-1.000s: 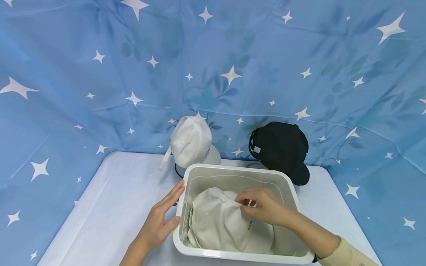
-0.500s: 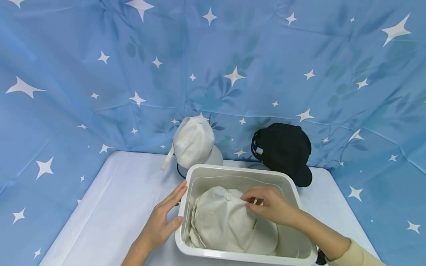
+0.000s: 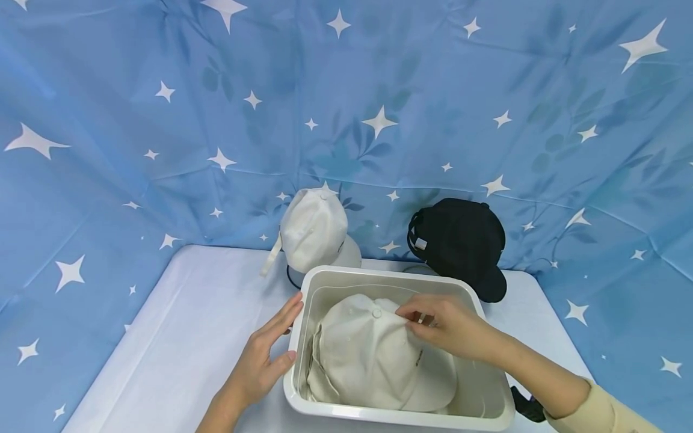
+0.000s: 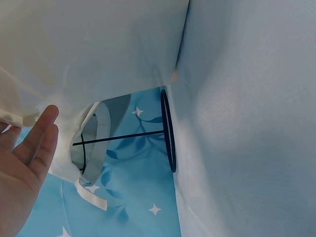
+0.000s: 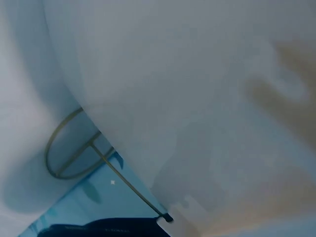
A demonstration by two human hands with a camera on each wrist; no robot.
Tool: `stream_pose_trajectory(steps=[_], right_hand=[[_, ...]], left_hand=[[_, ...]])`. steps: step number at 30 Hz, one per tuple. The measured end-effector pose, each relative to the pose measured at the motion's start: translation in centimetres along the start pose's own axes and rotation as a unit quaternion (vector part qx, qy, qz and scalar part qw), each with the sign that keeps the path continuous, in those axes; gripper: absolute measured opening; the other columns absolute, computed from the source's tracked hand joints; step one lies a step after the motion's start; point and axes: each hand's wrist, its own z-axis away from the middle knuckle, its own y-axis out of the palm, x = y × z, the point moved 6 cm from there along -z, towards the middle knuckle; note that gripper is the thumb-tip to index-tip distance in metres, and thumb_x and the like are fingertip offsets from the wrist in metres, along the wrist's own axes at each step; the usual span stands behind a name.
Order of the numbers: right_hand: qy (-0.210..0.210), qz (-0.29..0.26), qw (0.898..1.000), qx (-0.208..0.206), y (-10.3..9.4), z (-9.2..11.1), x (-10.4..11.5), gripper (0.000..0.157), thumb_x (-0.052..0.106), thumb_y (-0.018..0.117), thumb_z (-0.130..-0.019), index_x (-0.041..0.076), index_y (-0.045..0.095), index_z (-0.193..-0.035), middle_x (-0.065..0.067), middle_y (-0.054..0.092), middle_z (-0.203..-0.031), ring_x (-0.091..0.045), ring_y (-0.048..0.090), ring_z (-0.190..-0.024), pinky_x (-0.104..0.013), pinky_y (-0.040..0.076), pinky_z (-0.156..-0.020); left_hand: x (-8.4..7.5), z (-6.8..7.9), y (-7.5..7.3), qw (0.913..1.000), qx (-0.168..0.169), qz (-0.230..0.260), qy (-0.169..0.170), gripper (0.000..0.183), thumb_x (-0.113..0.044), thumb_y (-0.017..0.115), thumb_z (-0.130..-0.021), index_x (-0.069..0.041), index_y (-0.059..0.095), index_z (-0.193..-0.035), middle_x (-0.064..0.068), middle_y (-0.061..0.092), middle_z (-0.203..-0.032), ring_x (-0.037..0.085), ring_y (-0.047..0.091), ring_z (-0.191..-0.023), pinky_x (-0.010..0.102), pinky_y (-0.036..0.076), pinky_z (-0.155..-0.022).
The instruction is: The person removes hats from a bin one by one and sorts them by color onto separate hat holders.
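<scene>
A beige baseball cap (image 3: 368, 355) with small dark lettering sits in a white plastic bin (image 3: 400, 415), its brim toward the right. At least one more cap edge shows beneath it on the left. My right hand (image 3: 452, 325) pinches the crown's fabric near the top button between thumb and fingers. In the right wrist view, that hand is a blurred shape behind the bin's pale wall (image 5: 148, 59). My left hand (image 3: 260, 355) lies with straight fingers along the bin's left side, fingertips at the rim. The left wrist view shows this hand (image 4: 27, 163) against the bin wall.
Behind the bin, a white cap (image 3: 314, 231) hangs on a dark wire stand (image 4: 168, 131) at left. A black cap (image 3: 460, 243) is at right, on a gold-coloured wire stand (image 5: 128, 182). A blue star-patterned curtain (image 3: 346, 90) borders the white table (image 3: 178, 337).
My right hand has moved slightly right and up, still pinching the beige cap, whose crown has risen and shifted right with it. The left hand stays at the bin's side.
</scene>
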Motion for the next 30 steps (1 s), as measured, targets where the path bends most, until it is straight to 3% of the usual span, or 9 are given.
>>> stream_pose_trajectory(steps=[6, 30], right_hand=[[-0.001, 0.015, 1.000, -0.005, -1.1, -0.2, 0.8, 0.031, -0.004, 0.074, -0.091, 0.018, 0.078, -0.111, 0.011, 0.073, -0.102, -0.005, 0.066, -0.087, -0.026, 0.059, -0.073], [-0.070, 0.065, 0.993, -0.063, -5.0, -0.8, 3.8, 0.039, -0.011, 0.078, -0.083, 0.016, 0.079, -0.111, 0.010, 0.073, -0.103, -0.003, 0.067, -0.083, -0.022, 0.058, -0.069]], left_hand=[[0.1, 0.0, 0.0, 1.0000, 0.001, 0.003, -0.008, 0.076, -0.002, 0.057, -0.082, -0.003, 0.047, -0.157, 0.015, 0.040, -0.165, 0.020, 0.045, -0.148, 0.033, 0.053, -0.092], [0.2, 0.0, 0.0, 0.9997, 0.008, 0.006, -0.021, 0.075, -0.003, 0.055, -0.083, -0.003, 0.046, -0.158, 0.013, 0.039, -0.166, 0.018, 0.043, -0.149, 0.035, 0.054, -0.092]])
